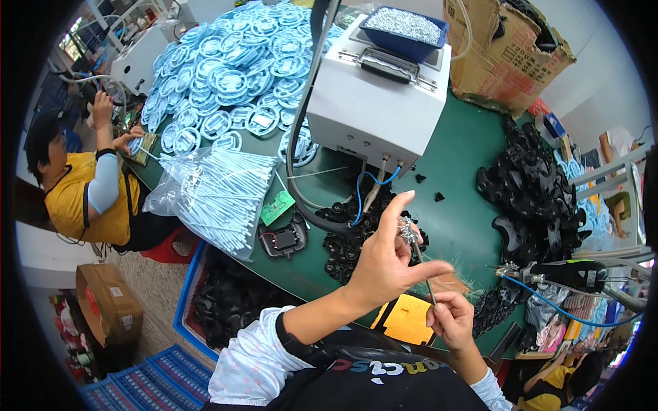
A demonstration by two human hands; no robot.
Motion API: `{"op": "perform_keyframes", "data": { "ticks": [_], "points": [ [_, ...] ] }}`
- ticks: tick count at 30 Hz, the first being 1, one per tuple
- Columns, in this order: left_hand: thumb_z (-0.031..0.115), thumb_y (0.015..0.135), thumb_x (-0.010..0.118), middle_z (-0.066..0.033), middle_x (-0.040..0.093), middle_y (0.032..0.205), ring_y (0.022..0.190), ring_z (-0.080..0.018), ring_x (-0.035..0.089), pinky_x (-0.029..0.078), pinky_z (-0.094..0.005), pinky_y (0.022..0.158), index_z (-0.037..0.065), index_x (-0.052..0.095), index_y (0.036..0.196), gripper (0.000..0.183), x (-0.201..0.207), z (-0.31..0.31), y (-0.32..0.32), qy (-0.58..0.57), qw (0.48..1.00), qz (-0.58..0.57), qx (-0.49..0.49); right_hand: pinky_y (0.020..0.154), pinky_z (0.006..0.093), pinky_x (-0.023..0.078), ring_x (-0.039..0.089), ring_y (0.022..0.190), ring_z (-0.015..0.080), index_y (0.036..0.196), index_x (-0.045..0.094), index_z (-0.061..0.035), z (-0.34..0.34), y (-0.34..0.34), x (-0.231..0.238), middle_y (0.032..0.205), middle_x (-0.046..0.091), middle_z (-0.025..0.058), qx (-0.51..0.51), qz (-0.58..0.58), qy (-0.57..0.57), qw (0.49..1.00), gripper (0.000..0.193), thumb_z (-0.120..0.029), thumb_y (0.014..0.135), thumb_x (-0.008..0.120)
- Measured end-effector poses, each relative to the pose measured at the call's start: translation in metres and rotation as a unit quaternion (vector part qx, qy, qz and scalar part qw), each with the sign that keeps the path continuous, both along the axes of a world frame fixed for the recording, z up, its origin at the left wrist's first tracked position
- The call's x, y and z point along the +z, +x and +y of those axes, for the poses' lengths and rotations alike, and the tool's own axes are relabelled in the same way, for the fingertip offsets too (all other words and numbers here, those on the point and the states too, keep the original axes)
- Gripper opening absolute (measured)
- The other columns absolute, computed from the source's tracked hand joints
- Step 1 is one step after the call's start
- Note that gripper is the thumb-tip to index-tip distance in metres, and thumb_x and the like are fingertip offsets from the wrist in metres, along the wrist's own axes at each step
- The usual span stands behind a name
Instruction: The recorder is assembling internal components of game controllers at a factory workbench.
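Note:
My left hand [384,264] is raised over the table's front, thumb and index finger stretched apart. A cluster of small silver metal parts [408,231] lies against its inner side; the other fingers are mostly hidden. From that cluster a thin metal rod [423,268] slants down toward me. My right hand [452,320] pinches the rod's lower end between thumb and fingers. Below my hands is a yellow block [403,320] with a recess. Small black round parts [340,255] are heaped behind my left hand.
A grey machine [384,103] carries a blue tray [404,26] of small silver pieces. Light-blue plastic rings [229,82] and bagged blue sticks [216,198] cover the left. A black shell [282,236] lies nearby. Black parts [534,192] and an electric screwdriver [572,275] are right. A co-worker [89,185] sits left.

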State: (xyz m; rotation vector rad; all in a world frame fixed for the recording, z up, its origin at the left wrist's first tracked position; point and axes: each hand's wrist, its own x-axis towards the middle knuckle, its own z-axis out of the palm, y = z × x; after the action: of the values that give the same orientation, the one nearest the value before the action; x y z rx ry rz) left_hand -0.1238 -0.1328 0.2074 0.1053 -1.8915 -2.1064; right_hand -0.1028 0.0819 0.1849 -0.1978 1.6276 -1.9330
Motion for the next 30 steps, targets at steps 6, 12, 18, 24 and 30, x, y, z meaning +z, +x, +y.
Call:
{"op": "perform_keyframes", "data": {
  "ticks": [6, 12, 18, 24, 30],
  "points": [
    [0.017, 0.088, 0.067, -0.0045, 0.06, 0.072, 0.051, -0.006, 0.048, 0.041, -0.0219, 0.047, 0.002, 0.06, 0.105, 0.024, 0.003, 0.008, -0.013, -0.053, 0.984, 0.06, 0.156, 0.038, 0.0183, 0.029, 0.04, 0.041, 0.0042, 0.11, 0.055, 0.0016, -0.002, -0.001, 0.001, 0.067, 0.061, 0.0112, 0.003, 0.009, -0.005, 1.0, 0.019, -0.005, 0.092, 0.053],
    [0.021, 0.099, 0.048, -0.0038, 0.067, 0.082, 0.054, -0.0039, 0.05, 0.043, -0.0184, 0.051, -0.001, 0.06, 0.108, 0.026, 0.013, 0.009, -0.022, 0.139, 0.987, -0.008, 0.082, 0.037, 0.019, 0.026, 0.035, 0.04, 0.0042, 0.11, 0.056, 0.0012, -0.003, -0.014, 0.004, 0.067, 0.059, 0.0103, -0.025, 0.0, -0.028, 0.999, 0.019, -0.004, 0.092, 0.052],
    [0.019, 0.101, 0.041, -0.0141, 0.066, 0.097, 0.066, -0.0055, 0.051, 0.042, -0.018, 0.057, -0.003, 0.057, 0.114, 0.03, 0.015, -0.007, -0.041, 0.293, 0.956, 0.025, 0.0, 0.036, 0.019, 0.023, 0.032, 0.039, 0.0037, 0.11, 0.057, 0.0004, -0.018, -0.034, 0.022, 0.067, 0.058, 0.009, -0.021, -0.031, -0.054, 0.998, 0.019, -0.006, 0.094, 0.05],
    [0.012, 0.095, 0.053, -0.0127, 0.066, 0.099, 0.068, -0.0057, 0.053, 0.046, -0.0186, 0.06, -0.002, 0.056, 0.118, 0.027, 0.026, -0.018, -0.054, 0.294, 0.956, 0.02, -0.005, 0.036, 0.0192, 0.024, 0.031, 0.038, 0.004, 0.11, 0.057, 0.0004, -0.03, -0.048, 0.033, 0.066, 0.058, 0.0085, -0.015, -0.067, -0.079, 0.995, 0.019, -0.007, 0.094, 0.05],
    [0.013, 0.094, 0.056, -0.015, 0.066, 0.103, 0.071, -0.0054, 0.058, 0.052, -0.0171, 0.064, -0.001, 0.062, 0.112, 0.023, 0.025, -0.027, -0.07, 0.365, 0.931, 0.025, -0.016, 0.036, 0.0201, 0.026, 0.032, 0.038, 0.005, 0.111, 0.056, 0.0, -0.039, -0.056, 0.042, 0.067, 0.057, 0.0082, -0.023, -0.094, -0.098, 0.99, 0.019, -0.008, 0.095, 0.05]
  ]
}}
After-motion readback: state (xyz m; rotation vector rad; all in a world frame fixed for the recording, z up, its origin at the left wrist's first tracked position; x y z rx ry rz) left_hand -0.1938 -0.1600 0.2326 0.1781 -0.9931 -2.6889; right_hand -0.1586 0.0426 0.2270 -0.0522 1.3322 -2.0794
